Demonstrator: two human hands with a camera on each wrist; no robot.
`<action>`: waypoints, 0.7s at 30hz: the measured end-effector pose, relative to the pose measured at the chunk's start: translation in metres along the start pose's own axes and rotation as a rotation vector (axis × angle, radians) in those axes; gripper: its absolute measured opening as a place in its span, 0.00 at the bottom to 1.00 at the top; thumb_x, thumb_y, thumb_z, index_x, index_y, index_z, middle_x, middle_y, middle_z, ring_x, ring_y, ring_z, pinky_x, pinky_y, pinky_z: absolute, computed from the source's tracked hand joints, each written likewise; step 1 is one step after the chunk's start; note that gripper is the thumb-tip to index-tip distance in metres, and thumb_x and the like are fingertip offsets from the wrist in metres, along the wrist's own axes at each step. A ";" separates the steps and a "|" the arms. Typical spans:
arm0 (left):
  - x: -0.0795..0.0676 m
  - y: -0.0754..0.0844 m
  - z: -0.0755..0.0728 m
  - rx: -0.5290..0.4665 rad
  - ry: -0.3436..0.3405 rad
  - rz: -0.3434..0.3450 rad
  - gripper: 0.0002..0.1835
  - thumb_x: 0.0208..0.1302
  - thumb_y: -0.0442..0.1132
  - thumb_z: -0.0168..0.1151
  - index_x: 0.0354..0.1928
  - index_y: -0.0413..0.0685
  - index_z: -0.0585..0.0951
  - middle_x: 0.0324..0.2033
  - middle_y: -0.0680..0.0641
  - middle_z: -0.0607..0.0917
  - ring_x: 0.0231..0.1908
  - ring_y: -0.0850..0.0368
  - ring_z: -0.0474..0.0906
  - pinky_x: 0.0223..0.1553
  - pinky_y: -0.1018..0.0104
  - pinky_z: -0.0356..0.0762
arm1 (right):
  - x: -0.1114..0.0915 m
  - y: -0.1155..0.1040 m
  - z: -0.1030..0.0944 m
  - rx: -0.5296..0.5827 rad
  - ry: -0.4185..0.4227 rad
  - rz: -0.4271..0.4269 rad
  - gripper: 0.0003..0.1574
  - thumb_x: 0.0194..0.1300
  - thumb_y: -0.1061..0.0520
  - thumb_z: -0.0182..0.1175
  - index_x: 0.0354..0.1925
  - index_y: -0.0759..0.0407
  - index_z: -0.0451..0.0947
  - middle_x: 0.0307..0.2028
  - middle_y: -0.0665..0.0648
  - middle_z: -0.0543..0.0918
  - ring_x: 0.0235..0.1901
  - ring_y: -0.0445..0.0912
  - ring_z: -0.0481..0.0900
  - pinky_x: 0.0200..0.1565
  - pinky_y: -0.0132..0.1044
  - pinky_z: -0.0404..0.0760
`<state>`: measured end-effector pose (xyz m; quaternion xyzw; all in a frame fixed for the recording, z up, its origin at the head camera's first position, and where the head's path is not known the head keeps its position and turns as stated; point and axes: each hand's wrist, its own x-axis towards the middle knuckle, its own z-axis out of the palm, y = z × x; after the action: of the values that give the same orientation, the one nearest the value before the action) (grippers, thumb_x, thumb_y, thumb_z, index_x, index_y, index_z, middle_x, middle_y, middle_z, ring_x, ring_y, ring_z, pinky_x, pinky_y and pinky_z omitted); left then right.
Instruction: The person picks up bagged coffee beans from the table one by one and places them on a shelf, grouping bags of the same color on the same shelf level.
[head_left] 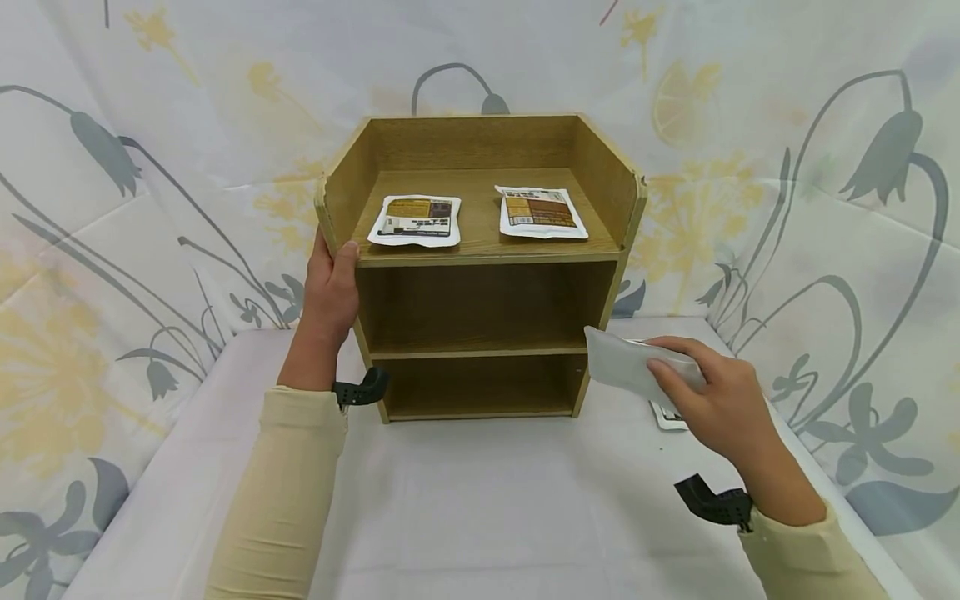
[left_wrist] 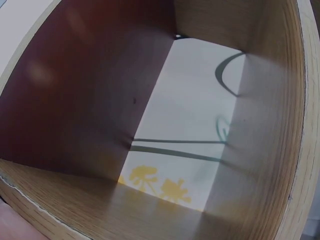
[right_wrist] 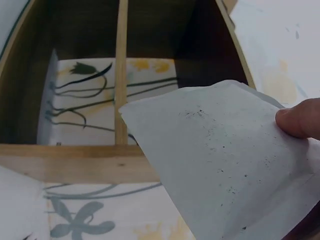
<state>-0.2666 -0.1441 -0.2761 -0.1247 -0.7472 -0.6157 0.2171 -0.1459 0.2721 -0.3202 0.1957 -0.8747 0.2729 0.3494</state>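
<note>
A small wooden shelf (head_left: 495,260) with two lower compartments stands on the white cloth. My left hand (head_left: 332,287) grips its left side panel near the top, thumb on the front edge. Between the thumb and fingers of my right hand (head_left: 716,400) is a white sealed pouch (head_left: 637,364), held in front of the shelf's right side. In the right wrist view the pouch's plain back (right_wrist: 220,155) shows dark specks. Two printed pouches lie on the top board, one at the left (head_left: 417,221) and one at the right (head_left: 542,212).
Partly hidden behind my right hand, another pouch (head_left: 667,417) lies on the white cloth (head_left: 495,508). A flower-printed curtain (head_left: 225,125) surrounds the table at the back and sides. Both lower compartments open toward me.
</note>
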 end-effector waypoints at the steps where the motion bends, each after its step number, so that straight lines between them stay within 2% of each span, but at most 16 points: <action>1: 0.000 0.000 0.000 0.000 0.000 0.002 0.28 0.75 0.45 0.39 0.74 0.55 0.53 0.67 0.43 0.65 0.67 0.52 0.60 0.70 0.52 0.54 | 0.001 -0.002 0.001 0.007 0.000 -0.005 0.18 0.53 0.65 0.69 0.45 0.56 0.83 0.32 0.63 0.87 0.22 0.39 0.76 0.21 0.24 0.71; 11: 0.000 0.002 0.000 0.025 0.004 0.009 0.28 0.75 0.45 0.39 0.74 0.55 0.53 0.68 0.44 0.65 0.69 0.53 0.58 0.71 0.53 0.53 | 0.016 -0.018 0.014 0.016 0.039 -0.114 0.22 0.50 0.67 0.69 0.46 0.56 0.83 0.32 0.60 0.88 0.21 0.42 0.77 0.24 0.26 0.71; 17: 0.000 0.002 -0.001 0.039 0.006 -0.004 0.28 0.75 0.45 0.39 0.74 0.56 0.53 0.68 0.45 0.65 0.69 0.53 0.58 0.71 0.52 0.53 | 0.025 -0.027 0.025 -0.006 0.020 -0.186 0.20 0.52 0.66 0.68 0.46 0.59 0.82 0.34 0.61 0.88 0.21 0.45 0.79 0.23 0.32 0.73; 21: -0.001 0.003 -0.001 0.034 0.005 -0.005 0.28 0.75 0.45 0.39 0.74 0.56 0.54 0.68 0.44 0.65 0.69 0.53 0.59 0.71 0.52 0.53 | 0.030 -0.030 0.034 -0.019 0.023 -0.239 0.19 0.53 0.66 0.67 0.46 0.59 0.82 0.34 0.60 0.87 0.21 0.44 0.77 0.23 0.34 0.73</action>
<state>-0.2645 -0.1440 -0.2742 -0.1178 -0.7572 -0.6038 0.2195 -0.1673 0.2234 -0.3087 0.2921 -0.8437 0.2235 0.3910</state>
